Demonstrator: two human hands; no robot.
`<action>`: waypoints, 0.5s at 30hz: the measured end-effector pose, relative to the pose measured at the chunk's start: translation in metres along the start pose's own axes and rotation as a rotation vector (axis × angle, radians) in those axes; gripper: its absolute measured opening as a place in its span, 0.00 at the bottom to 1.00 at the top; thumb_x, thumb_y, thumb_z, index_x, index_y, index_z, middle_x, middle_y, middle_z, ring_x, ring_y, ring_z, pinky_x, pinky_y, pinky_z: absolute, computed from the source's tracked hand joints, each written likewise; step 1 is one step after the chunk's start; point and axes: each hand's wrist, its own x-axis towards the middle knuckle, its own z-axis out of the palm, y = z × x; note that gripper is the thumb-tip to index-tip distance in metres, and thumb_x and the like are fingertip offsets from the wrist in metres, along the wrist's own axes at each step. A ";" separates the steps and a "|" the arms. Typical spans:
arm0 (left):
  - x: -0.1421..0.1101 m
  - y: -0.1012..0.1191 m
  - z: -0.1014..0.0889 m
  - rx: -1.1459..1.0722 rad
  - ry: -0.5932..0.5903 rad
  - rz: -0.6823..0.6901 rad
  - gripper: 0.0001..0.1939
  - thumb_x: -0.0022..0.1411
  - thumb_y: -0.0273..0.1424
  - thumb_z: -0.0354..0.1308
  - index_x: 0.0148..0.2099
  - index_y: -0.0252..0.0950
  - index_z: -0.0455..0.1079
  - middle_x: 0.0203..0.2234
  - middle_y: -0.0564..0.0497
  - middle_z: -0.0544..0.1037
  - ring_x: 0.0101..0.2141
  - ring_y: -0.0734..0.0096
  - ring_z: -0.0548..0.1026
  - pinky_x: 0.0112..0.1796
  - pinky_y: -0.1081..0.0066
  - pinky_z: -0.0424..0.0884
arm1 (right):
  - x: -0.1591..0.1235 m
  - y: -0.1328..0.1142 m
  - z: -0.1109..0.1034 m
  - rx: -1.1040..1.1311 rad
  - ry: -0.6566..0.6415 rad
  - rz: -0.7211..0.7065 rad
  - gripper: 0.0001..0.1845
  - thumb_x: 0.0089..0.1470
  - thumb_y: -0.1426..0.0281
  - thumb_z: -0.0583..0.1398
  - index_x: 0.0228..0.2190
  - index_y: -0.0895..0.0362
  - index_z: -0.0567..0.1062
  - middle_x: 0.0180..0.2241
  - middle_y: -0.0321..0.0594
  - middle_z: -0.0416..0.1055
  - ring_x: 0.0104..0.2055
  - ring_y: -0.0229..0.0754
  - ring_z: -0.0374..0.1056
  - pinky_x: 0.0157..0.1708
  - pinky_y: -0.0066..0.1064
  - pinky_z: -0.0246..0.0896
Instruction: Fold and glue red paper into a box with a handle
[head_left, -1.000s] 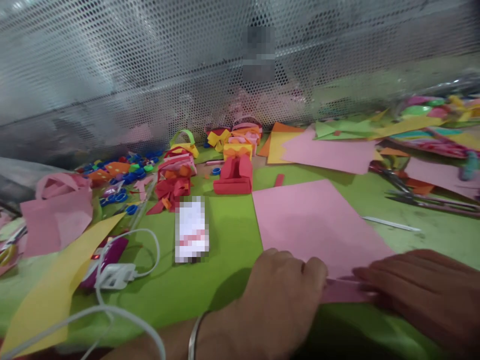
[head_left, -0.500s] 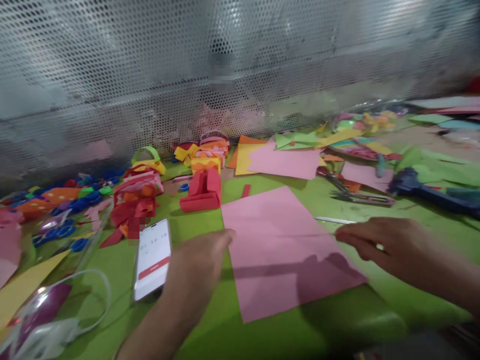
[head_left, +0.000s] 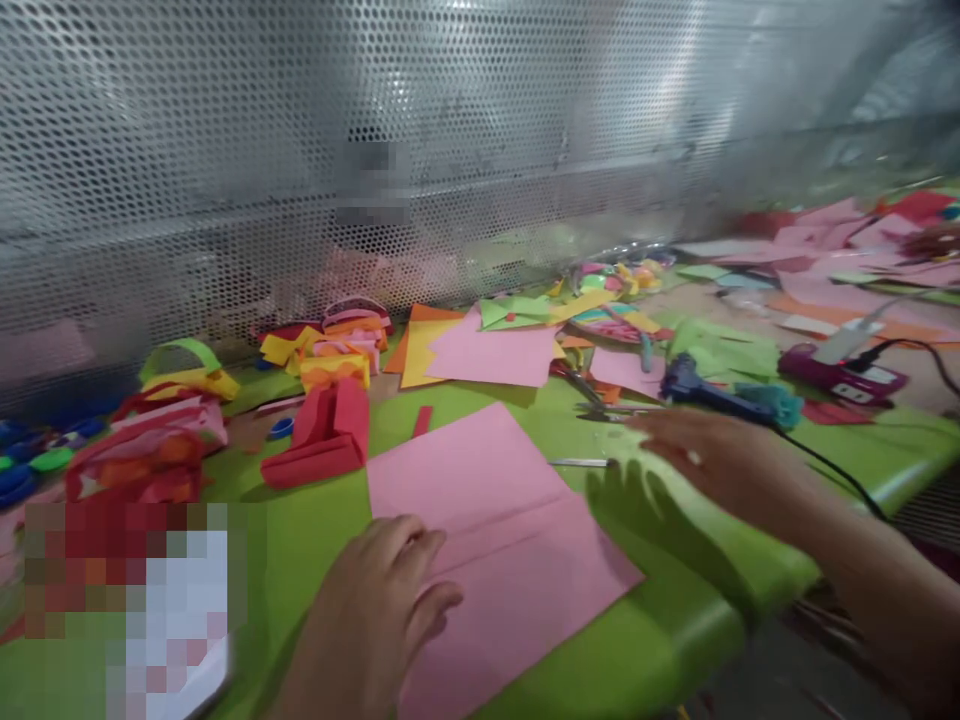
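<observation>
A pink paper sheet (head_left: 517,590) with two parallel crease lines lies at an angle before me. My left hand (head_left: 375,600) rests on its left side, thumb and bent fingers apart, not closed on anything. To the right of the sheet, my right hand (head_left: 705,465) hovers above the table with fingers stretched forward, somewhat blurred. Its fingertips are closest to the scissors (head_left: 611,411); whether they touch cannot be made out. A thin metallic rod (head_left: 581,462) lies by the sheet's right edge. Behind the sheet are a small red strip (head_left: 422,421) and a folded red paper piece (head_left: 322,435).
Paper bags and scraps (head_left: 150,430) crowd the left. Pink and yellow sheets (head_left: 495,345) lie at the back before a perforated metal panel (head_left: 450,120). A dark blue glue gun (head_left: 720,395) and a purple power strip (head_left: 844,380) are at right. The table edge (head_left: 697,640) is near.
My view has turned right, bringing the power strip into sight. My right hand has reached away from the sheet toward the scissors. My left hand has come onto the sheet.
</observation>
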 end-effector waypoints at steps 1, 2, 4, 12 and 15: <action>-0.002 -0.002 0.002 0.022 0.016 0.012 0.16 0.62 0.38 0.59 0.50 0.36 0.71 0.42 0.46 0.78 0.41 0.56 0.77 0.38 0.58 0.75 | 0.000 0.021 0.002 -0.039 0.000 0.109 0.19 0.64 0.73 0.49 0.46 0.56 0.77 0.45 0.47 0.77 0.43 0.44 0.74 0.38 0.31 0.66; -0.003 -0.003 0.003 0.043 0.038 0.020 0.17 0.62 0.37 0.59 0.51 0.36 0.71 0.43 0.45 0.78 0.42 0.55 0.77 0.39 0.57 0.74 | 0.000 0.042 0.004 -0.077 -0.007 0.208 0.19 0.65 0.70 0.48 0.46 0.60 0.77 0.45 0.52 0.76 0.42 0.46 0.74 0.36 0.33 0.65; -0.005 -0.005 0.003 0.068 0.067 0.024 0.16 0.63 0.33 0.56 0.52 0.35 0.70 0.43 0.45 0.78 0.42 0.57 0.76 0.40 0.59 0.74 | 0.000 0.075 0.012 -0.146 -0.048 0.356 0.21 0.66 0.67 0.48 0.45 0.65 0.77 0.41 0.59 0.76 0.38 0.50 0.75 0.32 0.36 0.63; -0.005 -0.001 0.000 -0.025 -0.006 -0.014 0.15 0.60 0.20 0.50 0.47 0.36 0.72 0.36 0.47 0.77 0.34 0.63 0.75 0.32 0.65 0.71 | 0.006 0.108 0.045 -0.248 -0.285 0.365 0.07 0.57 0.71 0.62 0.37 0.63 0.76 0.33 0.48 0.74 0.34 0.43 0.70 0.33 0.34 0.60; -0.008 0.001 0.000 -0.059 -0.001 -0.044 0.12 0.61 0.21 0.51 0.44 0.38 0.72 0.36 0.48 0.77 0.34 0.62 0.74 0.32 0.64 0.70 | 0.002 0.116 0.043 -0.260 -0.268 0.412 0.07 0.60 0.67 0.59 0.36 0.59 0.74 0.36 0.39 0.73 0.33 0.37 0.69 0.34 0.33 0.67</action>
